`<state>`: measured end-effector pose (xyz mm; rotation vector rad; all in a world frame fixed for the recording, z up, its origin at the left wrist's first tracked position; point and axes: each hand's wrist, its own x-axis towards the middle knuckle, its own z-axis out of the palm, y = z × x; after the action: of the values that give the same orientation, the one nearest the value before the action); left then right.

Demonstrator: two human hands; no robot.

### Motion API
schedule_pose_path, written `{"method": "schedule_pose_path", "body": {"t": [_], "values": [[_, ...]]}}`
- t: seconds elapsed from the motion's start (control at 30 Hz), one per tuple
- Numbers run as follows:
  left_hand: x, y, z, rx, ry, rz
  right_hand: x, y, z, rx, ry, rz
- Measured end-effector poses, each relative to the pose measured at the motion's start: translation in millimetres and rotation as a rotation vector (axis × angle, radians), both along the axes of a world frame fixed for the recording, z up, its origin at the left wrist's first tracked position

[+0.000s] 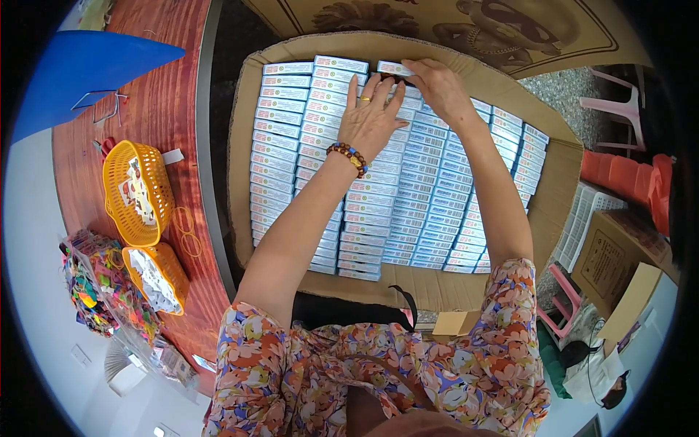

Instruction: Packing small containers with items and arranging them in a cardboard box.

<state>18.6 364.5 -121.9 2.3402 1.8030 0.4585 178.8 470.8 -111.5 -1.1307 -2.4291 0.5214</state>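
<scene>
Several rows of small flat white-and-blue boxes (418,193) stand packed in a large open cardboard carton (557,171). My left hand (369,122), with a ring and a beaded bracelet on its arm, lies over the far part of the rows. Its fingers are spread on the box tops, and nothing shows in its grip. At the far end, my right hand (439,89) pinches the right end of one small box (392,68), which sits beside a dark gap between rows. My right fingertips are partly hidden behind the hand.
On the red wooden table (191,73) at left are a yellow basket (149,231), a second orange basket (179,280) and bags of colourful pieces (109,291). A big printed carton (568,36) stands beyond. Pink stools (619,109) and a person (597,375) are at right.
</scene>
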Motion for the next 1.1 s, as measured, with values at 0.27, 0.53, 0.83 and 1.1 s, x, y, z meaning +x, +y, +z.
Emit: {"method": "schedule_pose_path", "body": {"t": [0.27,0.53,0.83,1.1], "values": [[0.9,-3.4,-3.5,-0.004,0.001,0.052,-13.0,-7.2,-12.2,-0.302,0.107,-0.136],[3.5,6.0,-2.0,-0.11,0.049,0.044,-5.2,-53.8,-30.7,-0.09,0.186,-0.2],[-39.3,-38.6,5.5,-0.124,0.027,0.042,-25.4,-80.2,-26.0,-0.653,0.901,-0.461],[-58.1,-143.9,50.8,-0.249,-0.199,0.33,-28.8,-102.2,-30.0,-0.611,0.869,-0.418]]}}
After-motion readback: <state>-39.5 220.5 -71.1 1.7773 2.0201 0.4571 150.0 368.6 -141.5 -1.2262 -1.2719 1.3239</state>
